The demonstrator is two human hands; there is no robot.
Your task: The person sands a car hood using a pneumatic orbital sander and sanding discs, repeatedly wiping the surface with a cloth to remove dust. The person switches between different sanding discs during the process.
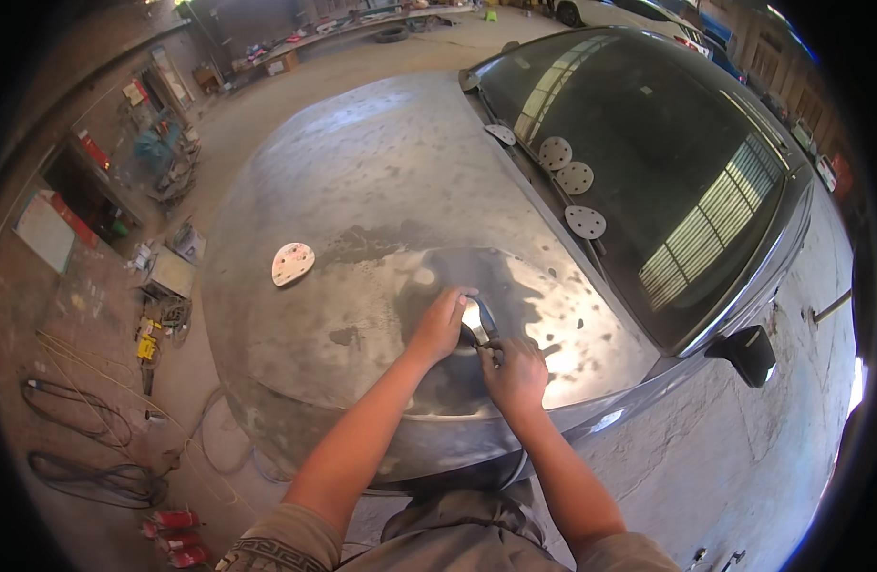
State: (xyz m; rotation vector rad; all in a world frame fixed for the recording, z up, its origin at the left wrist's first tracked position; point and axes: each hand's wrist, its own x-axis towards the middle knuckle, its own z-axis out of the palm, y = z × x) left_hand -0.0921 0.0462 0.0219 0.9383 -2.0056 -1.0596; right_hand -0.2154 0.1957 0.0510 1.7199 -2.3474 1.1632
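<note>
Over the near side of a car hood (343, 191), both my hands hold a small thin dark piece (484, 319) that looks bent, with a bright patch inside its curve. Its exact kind is hard to make out. My left hand (443, 324) pinches its upper end, the thumb near the top. Closed on the lower end is my right hand (516, 377). Beneath them, the hood's grey, sanded-looking surface shows a dark, wet-looking area. A round sanding disc (293, 264) with holes lies on the hood, left of my hands.
Several more perforated discs (585, 222) rest along the base of the windshield (639, 162). A side mirror (746, 357) sticks out at right. Hoses (95, 477) and red containers (176, 537) lie on the floor at left, near a boxy cabinet (171, 275). A white car (639, 14) stands behind.
</note>
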